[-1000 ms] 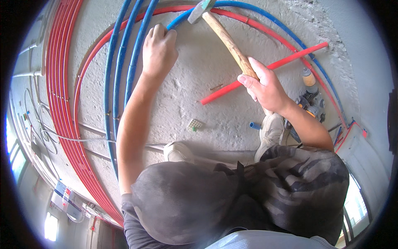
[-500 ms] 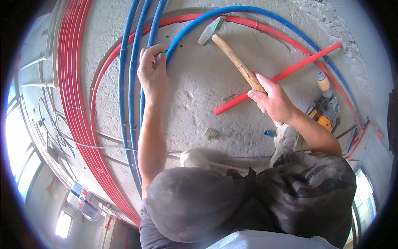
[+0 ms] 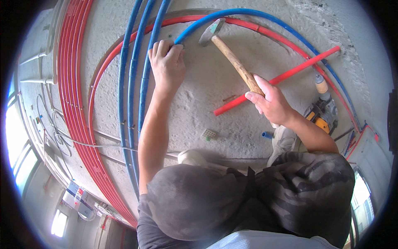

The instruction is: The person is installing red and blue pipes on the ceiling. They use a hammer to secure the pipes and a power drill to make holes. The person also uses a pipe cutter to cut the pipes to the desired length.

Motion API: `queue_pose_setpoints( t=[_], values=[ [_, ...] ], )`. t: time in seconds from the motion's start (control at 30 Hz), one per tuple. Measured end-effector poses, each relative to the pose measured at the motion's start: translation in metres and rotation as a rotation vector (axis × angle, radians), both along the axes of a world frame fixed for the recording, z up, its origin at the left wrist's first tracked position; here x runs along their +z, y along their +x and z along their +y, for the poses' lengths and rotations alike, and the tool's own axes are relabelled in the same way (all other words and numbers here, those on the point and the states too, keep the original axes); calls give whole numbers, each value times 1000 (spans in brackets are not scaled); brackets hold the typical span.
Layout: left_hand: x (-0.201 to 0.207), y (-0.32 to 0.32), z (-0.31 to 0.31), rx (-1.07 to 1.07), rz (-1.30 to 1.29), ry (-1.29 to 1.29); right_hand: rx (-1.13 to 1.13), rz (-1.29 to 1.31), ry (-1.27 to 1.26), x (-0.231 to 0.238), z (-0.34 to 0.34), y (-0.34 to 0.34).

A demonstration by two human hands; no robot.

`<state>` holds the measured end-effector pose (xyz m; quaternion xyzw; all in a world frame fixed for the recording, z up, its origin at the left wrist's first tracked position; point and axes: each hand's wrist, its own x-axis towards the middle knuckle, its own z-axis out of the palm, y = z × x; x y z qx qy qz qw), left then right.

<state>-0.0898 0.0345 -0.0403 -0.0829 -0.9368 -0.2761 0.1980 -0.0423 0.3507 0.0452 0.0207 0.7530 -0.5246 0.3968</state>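
Observation:
My left hand (image 3: 168, 66) is curled closed at the near end of a curved blue pipe (image 3: 248, 10). That end runs in under the fingers, and the hand hides it. In my right hand (image 3: 271, 101) is a hammer, gripped low on its wooden handle (image 3: 234, 60). The hammer's metal head (image 3: 211, 31) points away from me, just below the curved blue pipe in the picture. Under the handle lies a straight red pipe (image 3: 304, 64), slanting across the floor beside my right hand.
Three blue pipes (image 3: 132, 79) and a bundle of red pipes (image 3: 72, 74) run along the left. A curved red pipe (image 3: 282, 37) follows the blue arc. Near my feet lie a pale grid-like piece (image 3: 209, 133) and a short blue pipe piece (image 3: 267, 135). A yellow-and-black power tool (image 3: 321, 116) lies right.
My left hand has shifted right and turned its back upward over the pipe end. The green bit at its fingertips is now out of sight. The right hand and hammer have barely moved.

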Motion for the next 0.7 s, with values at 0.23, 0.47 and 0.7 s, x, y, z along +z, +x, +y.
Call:
queue_pose_setpoints(
  t=[0.23, 0.47, 0.7],
  values=[
    [-3, 2, 10, 17, 39, -170, 102, 183, 47, 4, -2, -1],
    [-14, -9, 13, 105, 104, 116, 235, 480, 84, 0, -10, -10],
    [-15, -6, 11, 124, 97, 111, 358, 648, 111, -6, -22, -14]
  ],
)
